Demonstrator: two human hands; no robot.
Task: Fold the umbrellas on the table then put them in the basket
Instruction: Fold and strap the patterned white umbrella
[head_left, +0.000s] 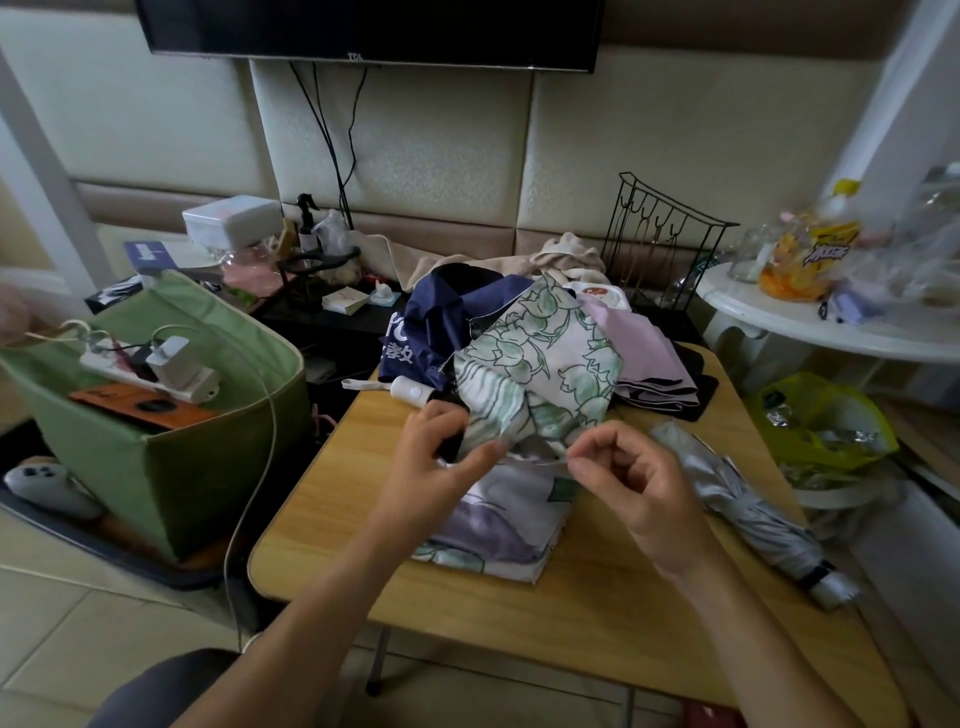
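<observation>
Both hands work the soft white fabric umbrella printed with green leaves and lilac patches: the left hand pinches a crumpled fold at its near edge, and the right hand, fingers curled, nips a thin strip of the same canopy. It lies mid-way across the pale wood-grain tabletop. Right of it lies a rolled silvery umbrella; behind it, a navy umbrella and a lilac one. Left of it stands the green fabric basket.

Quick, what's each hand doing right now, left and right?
Left hand: pinching the floral umbrella fabric.
Right hand: fingers curled, pinching the same umbrella's fabric edge.
</observation>
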